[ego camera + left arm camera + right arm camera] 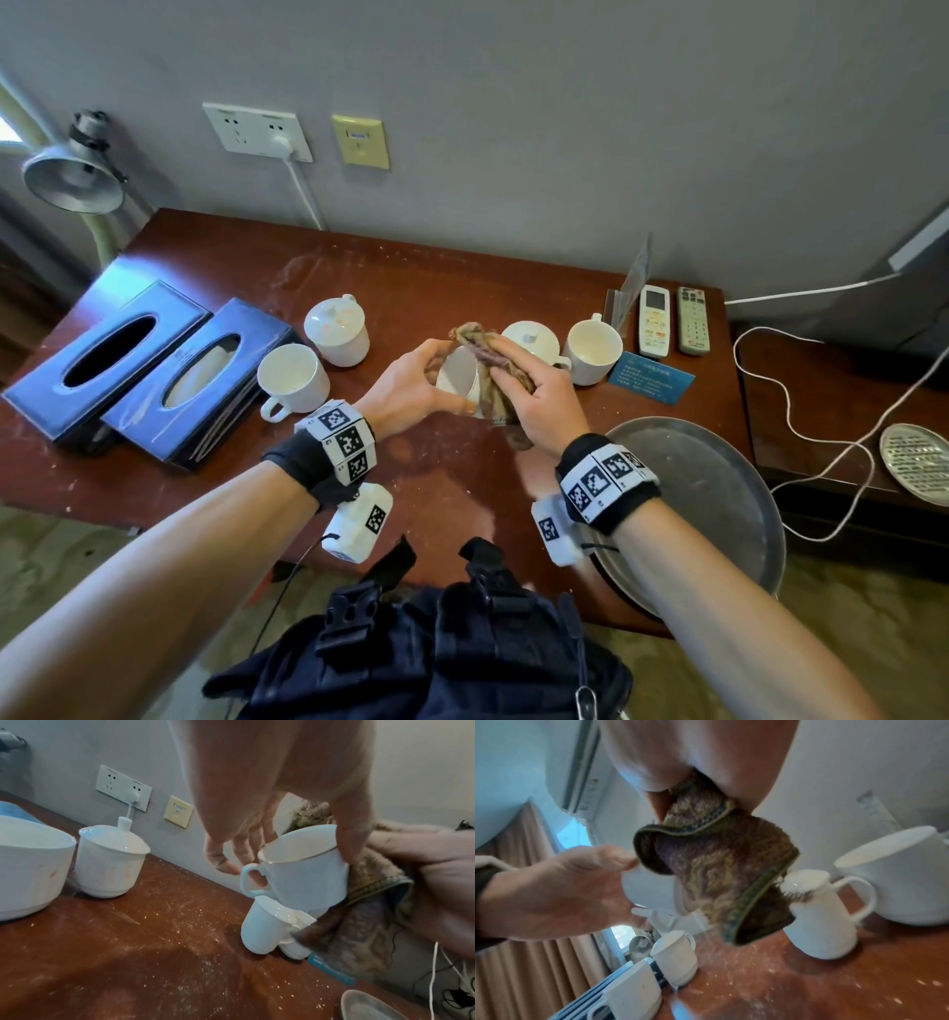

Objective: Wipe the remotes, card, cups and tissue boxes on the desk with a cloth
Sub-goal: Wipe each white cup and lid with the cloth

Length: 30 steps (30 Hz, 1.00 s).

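Above the middle of the brown desk (436,478), my left hand (426,380) grips a white cup (458,377) tilted on its side. In the left wrist view the thumb and fingers clamp this cup (306,874) near its rim. My right hand (534,395) grips a brown cloth (488,360) and presses it against the cup's side; the cloth (718,872) hides most of the cup in the right wrist view. Two lidded cups (336,326) (531,336) and two open cups (292,380) (593,349) stand on the desk. Two blue tissue boxes (102,354) (200,375) lie left. Two remotes (655,321) (693,321) and a blue card (652,377) lie right.
A round metal tray (719,503) overhangs the desk's front right corner. A clear card stand (631,288) stands behind the remotes. A desk lamp (72,169) is at the far left, and a white cable (801,437) loops off the right side. White dust speckles the desk.
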### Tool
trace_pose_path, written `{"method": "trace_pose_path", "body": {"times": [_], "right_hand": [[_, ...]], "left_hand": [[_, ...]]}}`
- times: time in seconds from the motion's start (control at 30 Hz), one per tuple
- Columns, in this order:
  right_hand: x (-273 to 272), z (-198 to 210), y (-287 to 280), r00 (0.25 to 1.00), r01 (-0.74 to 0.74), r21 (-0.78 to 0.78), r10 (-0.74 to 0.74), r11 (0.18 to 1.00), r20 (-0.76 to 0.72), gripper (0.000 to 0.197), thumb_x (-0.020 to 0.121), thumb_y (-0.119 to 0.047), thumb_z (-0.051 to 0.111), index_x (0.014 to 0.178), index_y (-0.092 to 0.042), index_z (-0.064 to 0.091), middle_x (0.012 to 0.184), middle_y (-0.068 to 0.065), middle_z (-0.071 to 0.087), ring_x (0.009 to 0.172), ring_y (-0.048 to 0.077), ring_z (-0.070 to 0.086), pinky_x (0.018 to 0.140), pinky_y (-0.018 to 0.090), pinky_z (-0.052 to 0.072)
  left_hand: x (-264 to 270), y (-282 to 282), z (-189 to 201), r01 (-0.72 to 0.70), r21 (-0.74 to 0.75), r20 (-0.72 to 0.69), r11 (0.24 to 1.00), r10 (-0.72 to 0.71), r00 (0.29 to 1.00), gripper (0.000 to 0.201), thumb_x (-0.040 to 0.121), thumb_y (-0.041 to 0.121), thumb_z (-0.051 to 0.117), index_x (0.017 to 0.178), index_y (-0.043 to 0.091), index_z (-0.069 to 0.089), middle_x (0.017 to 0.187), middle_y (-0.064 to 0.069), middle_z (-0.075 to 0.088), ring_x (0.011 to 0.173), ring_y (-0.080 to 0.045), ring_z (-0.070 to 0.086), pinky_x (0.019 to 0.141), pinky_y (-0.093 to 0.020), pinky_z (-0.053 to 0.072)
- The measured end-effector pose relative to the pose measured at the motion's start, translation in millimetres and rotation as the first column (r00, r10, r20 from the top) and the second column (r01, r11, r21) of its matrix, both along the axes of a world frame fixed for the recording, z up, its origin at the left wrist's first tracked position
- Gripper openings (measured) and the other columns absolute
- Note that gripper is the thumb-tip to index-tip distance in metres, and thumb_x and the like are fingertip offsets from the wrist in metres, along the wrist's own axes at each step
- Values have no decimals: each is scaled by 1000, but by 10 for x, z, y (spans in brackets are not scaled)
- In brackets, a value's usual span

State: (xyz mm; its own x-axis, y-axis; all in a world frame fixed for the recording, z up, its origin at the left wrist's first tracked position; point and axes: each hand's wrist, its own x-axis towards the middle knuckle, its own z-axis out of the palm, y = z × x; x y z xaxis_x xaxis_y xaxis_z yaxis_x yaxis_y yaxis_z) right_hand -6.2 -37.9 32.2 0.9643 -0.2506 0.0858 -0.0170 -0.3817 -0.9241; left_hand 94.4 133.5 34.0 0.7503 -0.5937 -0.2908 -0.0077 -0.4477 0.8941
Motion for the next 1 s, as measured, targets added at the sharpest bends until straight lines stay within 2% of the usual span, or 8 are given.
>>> {"method": "trace_pose_path", "body": {"times": [0.1, 0.17, 0.27, 0.4, 0.53, 0.67, 0.9, 1.0], "right_hand": [[-13, -99, -111, 990, 61, -17, -63, 998, -123, 35, 100, -24, 54, 135, -20, 57, 129, -4, 62, 124, 11, 53, 110, 36, 41], [-82, -184, -193, 981, 92, -47, -99, 995, -167, 35, 99, -24, 54, 133, -20, 59, 128, -2, 64, 121, 13, 55, 108, 38, 43], [-253, -297, -267, 960, 203, -25, -204, 979, -191, 34, 97, -22, 59, 130, -23, 63, 125, -7, 65, 118, 7, 57, 107, 30, 43], [-509, -391, -364, 911, 346, 22, -330, 938, -248, 31, 94, -20, 62, 123, -30, 67, 115, -20, 66, 102, -13, 58, 99, 12, 43], [-724, -503, -501, 829, 480, 9, -450, 877, -333, 29, 93, -23, 63, 119, -36, 69, 113, -13, 70, 108, 4, 62, 103, 26, 46], [-828, -561, -644, 751, 573, -6, -527, 820, -398, 33, 93, -22, 64, 125, -28, 66, 113, -2, 70, 109, 15, 62, 103, 33, 47], [-875, -627, -753, 734, 570, 28, -493, 821, -467, 41, 92, -23, 66, 133, -24, 59, 110, -3, 67, 99, 9, 64, 87, 26, 53], [-865, -656, -777, 729, 567, 8, -497, 824, -471, 44, 91, -18, 66, 135, -23, 57, 116, -2, 67, 102, 10, 64, 90, 27, 53]], "left_hand": [[-18, 3, -27, 20, 33, 34, 999, -21, 999, 83, 58, 22, 91, 130, 27, 52, 120, 6, 64, 110, -11, 61, 93, -30, 52], [-50, 9, -64, 64, 48, 24, 997, -65, 998, 77, 63, 18, 90, 128, 32, 52, 121, 8, 62, 113, -11, 59, 95, -31, 52], [-122, -57, -149, 116, 110, 20, 987, -119, 993, 72, 68, 22, 86, 128, 38, 50, 121, 8, 61, 114, -13, 58, 96, -35, 51], [-241, -253, -331, 121, 347, 126, 930, -174, 977, 75, 72, 34, 83, 137, 30, 45, 120, 3, 55, 108, -22, 56, 94, -40, 50], [-333, -467, -537, 181, 512, 172, 839, -307, 936, 82, 75, 45, 78, 145, 26, 37, 133, -5, 52, 117, -27, 52, 99, -40, 44], [-380, -702, -670, 181, 575, 218, 798, -363, 906, 86, 78, 48, 74, 146, 19, 32, 136, -7, 52, 122, -28, 48, 104, -45, 38], [-377, -1092, -859, 197, 576, 263, 794, -408, 874, 72, 78, 45, 77, 133, 15, 42, 130, -7, 55, 121, -27, 46, 101, -45, 36], [-403, -1150, -932, 181, 527, 299, 830, -380, 875, 74, 77, 46, 79, 134, 15, 42, 132, -6, 53, 120, -27, 45, 99, -41, 36]]}}
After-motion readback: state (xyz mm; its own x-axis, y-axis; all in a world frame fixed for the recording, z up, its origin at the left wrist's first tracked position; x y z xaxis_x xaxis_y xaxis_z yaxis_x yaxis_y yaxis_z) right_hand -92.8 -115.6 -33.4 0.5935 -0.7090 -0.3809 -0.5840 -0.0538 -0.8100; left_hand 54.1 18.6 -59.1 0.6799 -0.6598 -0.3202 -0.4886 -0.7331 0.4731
